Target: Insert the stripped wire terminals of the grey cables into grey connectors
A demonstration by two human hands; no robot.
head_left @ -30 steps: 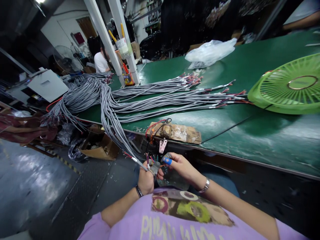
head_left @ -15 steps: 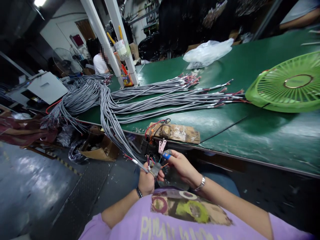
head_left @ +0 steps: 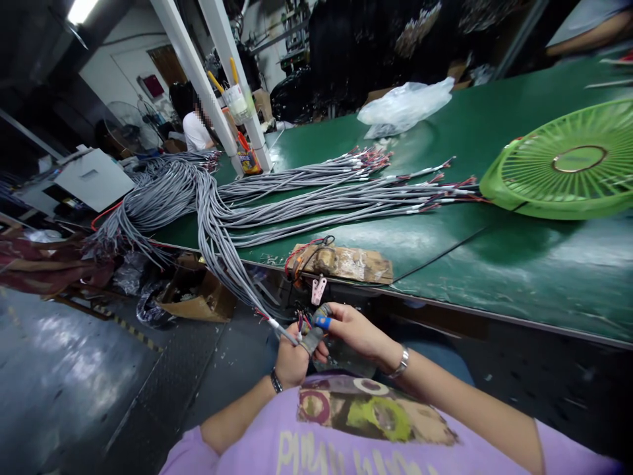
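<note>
Lamp [head_left: 82, 11]: bright, far up-left of fingers [head_left: 323, 322]
Table [head_left: 494, 270]: pale glare, right of them
Floor [head_left: 64, 356]: shiny reflections, left
Fan [head_left: 568, 165]: edge-stretched, right

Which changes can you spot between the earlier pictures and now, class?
The right hand, partly wrapped in blue, has moved left, closer to the left hand and its thin multicoloured wires; whether it grips one is hidden. The left hand still holds the slim grey cable; the round green plastic fan stayed put.
</note>
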